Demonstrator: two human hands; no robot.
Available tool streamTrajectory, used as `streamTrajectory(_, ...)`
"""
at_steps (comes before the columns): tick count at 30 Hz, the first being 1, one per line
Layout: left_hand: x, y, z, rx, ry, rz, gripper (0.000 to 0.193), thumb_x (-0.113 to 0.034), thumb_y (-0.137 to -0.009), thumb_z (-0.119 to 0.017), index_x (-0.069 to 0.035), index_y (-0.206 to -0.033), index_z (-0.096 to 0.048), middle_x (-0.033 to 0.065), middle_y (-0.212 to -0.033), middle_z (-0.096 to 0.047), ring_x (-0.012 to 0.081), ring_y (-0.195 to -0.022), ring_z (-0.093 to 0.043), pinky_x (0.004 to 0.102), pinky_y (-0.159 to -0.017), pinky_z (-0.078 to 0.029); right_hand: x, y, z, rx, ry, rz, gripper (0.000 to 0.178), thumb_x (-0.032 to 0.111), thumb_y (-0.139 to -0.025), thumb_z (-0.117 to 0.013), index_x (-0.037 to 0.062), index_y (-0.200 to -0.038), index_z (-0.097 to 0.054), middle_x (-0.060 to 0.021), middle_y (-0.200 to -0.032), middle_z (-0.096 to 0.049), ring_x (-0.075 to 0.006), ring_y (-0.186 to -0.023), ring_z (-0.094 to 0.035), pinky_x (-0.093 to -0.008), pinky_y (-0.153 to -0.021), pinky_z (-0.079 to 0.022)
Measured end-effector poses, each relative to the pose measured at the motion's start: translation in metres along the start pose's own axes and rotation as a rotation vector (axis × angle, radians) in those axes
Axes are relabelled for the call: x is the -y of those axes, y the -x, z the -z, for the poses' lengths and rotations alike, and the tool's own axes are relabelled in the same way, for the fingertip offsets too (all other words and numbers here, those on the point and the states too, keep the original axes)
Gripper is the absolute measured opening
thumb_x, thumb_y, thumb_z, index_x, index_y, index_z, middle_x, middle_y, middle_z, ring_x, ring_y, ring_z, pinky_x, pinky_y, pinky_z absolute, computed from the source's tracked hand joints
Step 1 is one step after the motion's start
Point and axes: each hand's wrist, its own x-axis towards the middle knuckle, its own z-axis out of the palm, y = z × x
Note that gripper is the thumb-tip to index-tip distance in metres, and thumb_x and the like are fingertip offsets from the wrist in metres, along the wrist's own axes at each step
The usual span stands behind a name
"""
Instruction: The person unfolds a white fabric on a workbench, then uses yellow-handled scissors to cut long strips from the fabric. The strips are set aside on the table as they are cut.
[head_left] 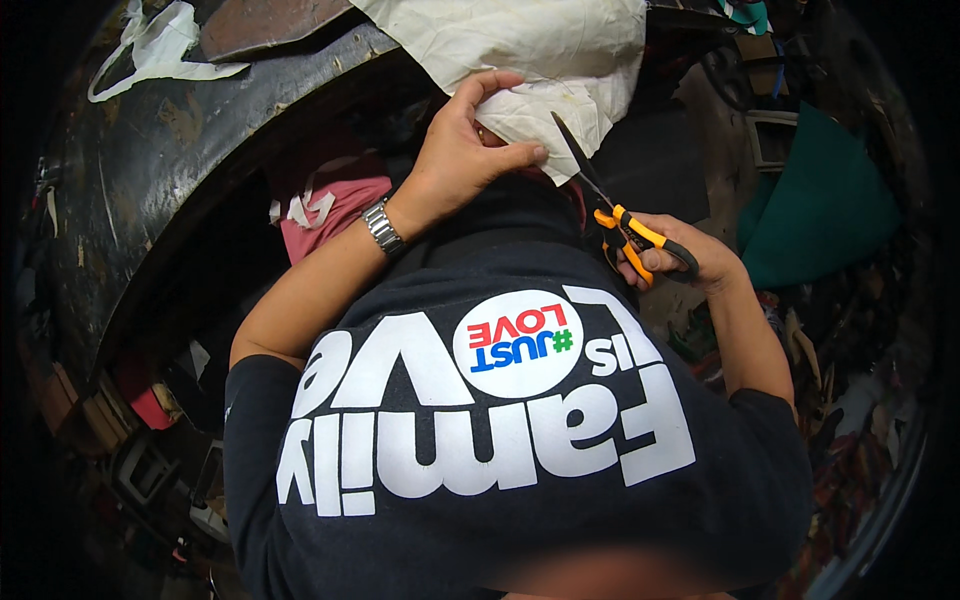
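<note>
While the left hand (455, 155) grasps the cream cloth (540, 55) close to its lower corner, w/ the thumb lying on top, we see the right hand (690, 250) clasped around the orange-and-black handles of the scissors (622, 217); their dark blade points up & L, across this corner, but if it touches the cloth, we cannot tell. The cream cloth extends past the curved near edge of the dark worktop (240, 110), at its R end. Well back from this edge, we find a flat brown pc. (265, 25) and, to the L, a white scrap (165, 42). Btwn the near edge and the left forearm (320, 285) is a pink cloth (355, 190) w/ white strips (310, 212). We note also green fabric (830, 210), R of the scissors.
</note>
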Motion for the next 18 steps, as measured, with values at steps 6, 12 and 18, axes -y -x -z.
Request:
streamTrajectory(6, 0.001, 0.0, -0.001, 0.053, 0.011, -0.034, 0.076, -0.001, -0.075, -0.077, 0.003, -0.138, -0.034, 0.0177, -0.127, -0.049, 0.0204, -0.104, -0.063, 0.0293, -0.087, -0.055, 0.011, 0.003, -0.007, -0.041, 0.1, -0.066, 0.045, 0.035, -0.077, -0.074, 0.0043, -0.104, -0.056, -0.0029, -0.078, -0.059, -0.0108, -0.071, -0.059, -0.0237, -0.064, -0.049)
streamTrajectory(12, 0.003, -0.002, 0.001, 0.062, -0.061, -0.08, 0.081, -0.005, -0.071, -0.079, 0.001, -0.138, -0.035, 0.0198, -0.127, -0.051, 0.0181, -0.103, -0.063, 0.0263, -0.086, -0.053, 0.01, 0.003, -0.012, -0.084, 0.114, -0.059, 0.043, 0.038, -0.076, -0.076, 0.0066, -0.098, -0.056, -0.0014, -0.077, -0.058, -0.0101, -0.071, -0.058, -0.0231, -0.065, -0.048)
streamTrajectory(18, 0.002, -0.002, 0.003, 0.073, -0.102, -0.073, 0.082, -0.004, -0.071, -0.078, 0.002, -0.14, -0.033, 0.0189, -0.13, -0.048, 0.0166, -0.1, -0.062, 0.0261, -0.085, -0.053, 0.009, 0.005, -0.016, -0.129, 0.126, -0.039, 0.045, 0.042, -0.074, -0.078, 0.0083, -0.093, -0.055, 0.0007, -0.072, -0.054, -0.009, -0.062, -0.054, -0.0223, -0.058, -0.046)
